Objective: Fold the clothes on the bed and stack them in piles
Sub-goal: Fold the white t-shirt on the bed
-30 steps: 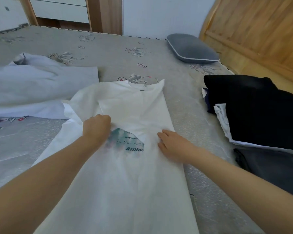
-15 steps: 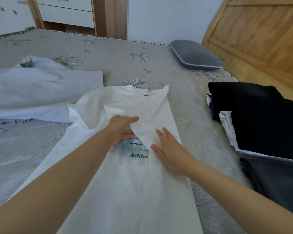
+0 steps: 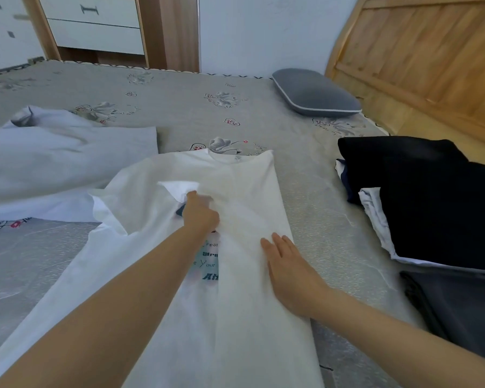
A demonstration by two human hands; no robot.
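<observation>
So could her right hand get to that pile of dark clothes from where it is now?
Probably yes. The right hand lies flat on the white T-shirt, holding nothing, and only bare mattress lies between it and the pile of dark clothes on that same side.

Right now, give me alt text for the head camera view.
A person's left hand pinches a sleeve of a white T-shirt on a grey bed while the right hand presses its folded side flat. Dark folded clothes are piled at right.
</observation>
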